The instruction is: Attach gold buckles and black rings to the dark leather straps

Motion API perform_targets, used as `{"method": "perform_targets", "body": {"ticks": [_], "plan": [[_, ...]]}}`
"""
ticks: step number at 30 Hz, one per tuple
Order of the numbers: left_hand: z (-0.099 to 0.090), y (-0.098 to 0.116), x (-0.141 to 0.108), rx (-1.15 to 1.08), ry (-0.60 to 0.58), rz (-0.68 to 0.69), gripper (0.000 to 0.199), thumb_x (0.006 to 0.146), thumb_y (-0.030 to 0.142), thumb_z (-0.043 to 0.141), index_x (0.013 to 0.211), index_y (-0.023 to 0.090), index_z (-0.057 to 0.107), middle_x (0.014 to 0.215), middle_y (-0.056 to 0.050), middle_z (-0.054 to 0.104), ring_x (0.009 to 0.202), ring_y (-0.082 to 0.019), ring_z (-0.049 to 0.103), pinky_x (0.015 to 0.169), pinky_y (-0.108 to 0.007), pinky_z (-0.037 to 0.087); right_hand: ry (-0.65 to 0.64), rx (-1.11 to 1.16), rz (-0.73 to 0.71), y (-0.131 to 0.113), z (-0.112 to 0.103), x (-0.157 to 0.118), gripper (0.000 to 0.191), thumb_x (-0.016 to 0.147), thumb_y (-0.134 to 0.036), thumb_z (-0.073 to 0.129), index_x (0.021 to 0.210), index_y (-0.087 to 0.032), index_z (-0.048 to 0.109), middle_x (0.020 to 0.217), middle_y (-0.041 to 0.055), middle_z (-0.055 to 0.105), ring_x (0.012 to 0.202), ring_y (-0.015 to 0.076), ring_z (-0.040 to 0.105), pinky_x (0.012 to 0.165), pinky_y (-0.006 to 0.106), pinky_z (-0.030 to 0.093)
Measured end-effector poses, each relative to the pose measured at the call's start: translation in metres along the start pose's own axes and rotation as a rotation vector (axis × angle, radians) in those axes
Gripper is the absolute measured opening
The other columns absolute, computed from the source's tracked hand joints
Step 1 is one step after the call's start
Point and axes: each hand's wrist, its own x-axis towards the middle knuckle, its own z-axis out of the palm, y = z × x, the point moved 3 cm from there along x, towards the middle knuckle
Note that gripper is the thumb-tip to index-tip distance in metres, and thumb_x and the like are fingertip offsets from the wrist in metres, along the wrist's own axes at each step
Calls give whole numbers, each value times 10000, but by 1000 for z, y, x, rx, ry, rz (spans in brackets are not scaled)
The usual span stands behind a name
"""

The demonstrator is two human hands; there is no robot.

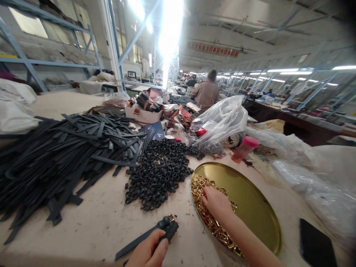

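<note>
My left hand point(151, 248) is closed at the front edge of the table, thumb and fingers pinching a short black strap end point(170, 231). Just beyond it lies a longer black strap point(139, 241) with a loop and a gold buckle point(171, 217) at its upper end; whether the two pieces are joined I cannot tell. My right hand point(215, 200) is curled over the pile of gold buckles point(207, 185) on the left side of an oval gold tray point(247, 200). Its fingertips are hidden, and so is anything between them.
A big heap of black straps point(75, 148) covers the left of the table. Many small black loops point(158, 170) are piled in the middle. Behind the tray stand a pink-lidded jar point(244, 148) and plastic bags point(222, 118). A black phone-like slab point(317, 243) lies at right.
</note>
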Motion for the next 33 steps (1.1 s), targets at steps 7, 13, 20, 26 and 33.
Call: {"method": "perform_targets", "body": {"ticks": [7, 13, 20, 26, 33], "plan": [[10, 16, -3, 123, -44, 44, 257, 816, 365, 367, 806, 174, 538, 771, -12, 575, 745, -173, 517, 664, -223, 356, -41, -26, -32, -1, -6, 5, 145, 774, -159, 456, 751, -155, 599, 819, 118, 672, 754, 234, 627, 602, 288, 375], [11, 23, -20, 150, -6, 77, 246, 817, 345, 366, 802, 177, 545, 751, -5, 583, 728, -169, 520, 645, -219, 346, 24, 69, -75, -5, -20, -3, 143, 739, -91, 463, 761, -144, 595, 776, 126, 671, 741, 233, 618, 629, 293, 385], [15, 35, -21, 176, 159, 123, 204, 815, 308, 377, 744, 182, 522, 652, 11, 551, 629, -151, 502, 589, -221, 320, 128, 348, -325, -55, -51, -61, 162, 825, -166, 409, 783, -203, 561, 792, 12, 628, 750, 137, 579, 680, 223, 413], [17, 19, -19, 107, 219, 148, 190, 810, 268, 374, 732, 172, 517, 673, 13, 549, 659, -147, 501, 604, -220, 326, 252, 545, -487, -91, -45, -97, 169, 825, -168, 443, 833, -227, 601, 783, 27, 616, 695, 164, 580, 633, 251, 414], [11, 13, -35, -2, 232, 128, 198, 812, 307, 390, 714, 177, 503, 667, 25, 526, 676, -148, 489, 604, -216, 333, 299, 275, -506, -99, -32, -99, 245, 852, -145, 388, 994, -205, 578, 872, 82, 633, 771, 214, 584, 677, 305, 431]]}}
